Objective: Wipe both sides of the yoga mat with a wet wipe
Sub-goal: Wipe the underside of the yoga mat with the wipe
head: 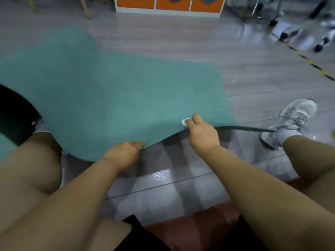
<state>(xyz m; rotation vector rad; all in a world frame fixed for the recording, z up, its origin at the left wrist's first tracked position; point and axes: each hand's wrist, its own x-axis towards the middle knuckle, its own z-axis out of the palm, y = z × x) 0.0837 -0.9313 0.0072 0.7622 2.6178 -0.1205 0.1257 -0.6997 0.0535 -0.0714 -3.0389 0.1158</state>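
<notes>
A teal yoga mat [101, 91] spreads across the floor from the left toward the middle. Its near edge is lifted off the floor, and a dark underside strip shows at the right. My left hand [125, 153] grips that raised near edge. To its right, my right hand [201, 133] also grips the edge, with a small white wet wipe [184, 121] pinched against the mat by its fingers. Most of the wipe is hidden in the hand.
My bare knees frame the view, with a white sneaker [291, 120] on the grey floor at the right. An orange cabinet [170, 4] stands at the back. Wheeled metal frames [297, 28] and black-yellow floor tape [315, 66] lie far right.
</notes>
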